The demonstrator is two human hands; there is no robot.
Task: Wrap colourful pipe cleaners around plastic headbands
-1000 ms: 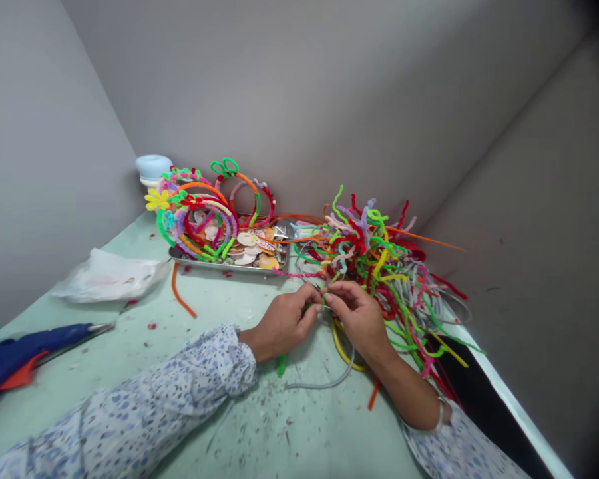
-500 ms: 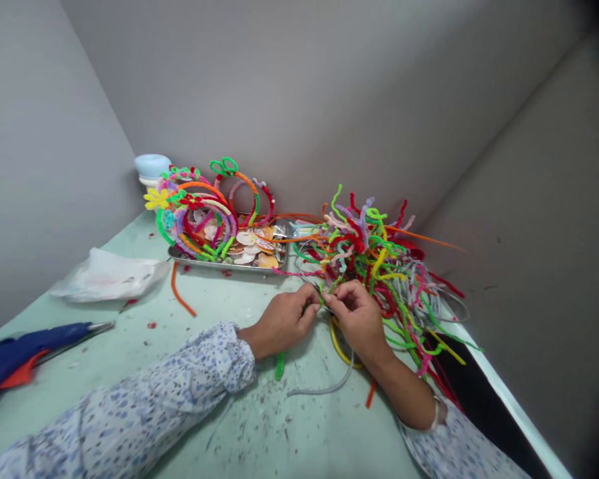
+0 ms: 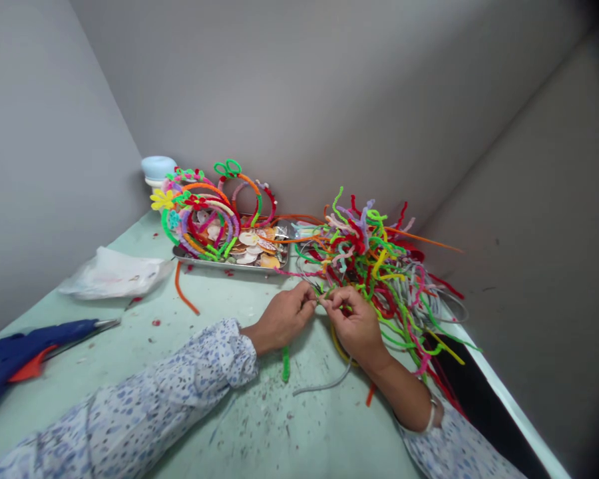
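Speckled green table (image 3: 289,426), grey corner walls (image 3: 299,100).
Before the metal tray (image 3: 219,265), left hand (image 3: 282,318) and right hand (image 3: 354,319) pinch a green pipe cleaner (image 3: 285,362).

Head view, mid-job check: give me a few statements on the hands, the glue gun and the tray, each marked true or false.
1. The left hand and the right hand both pinch the green pipe cleaner. True.
2. The glue gun is in the left hand. False: it lies on the table at the far left, apart from both hands.
3. The pipe cleaner pile lies just beyond the right hand. True.
4. The metal tray holds only glue sticks. False: wrapped headbands and flat round pieces sit in it.
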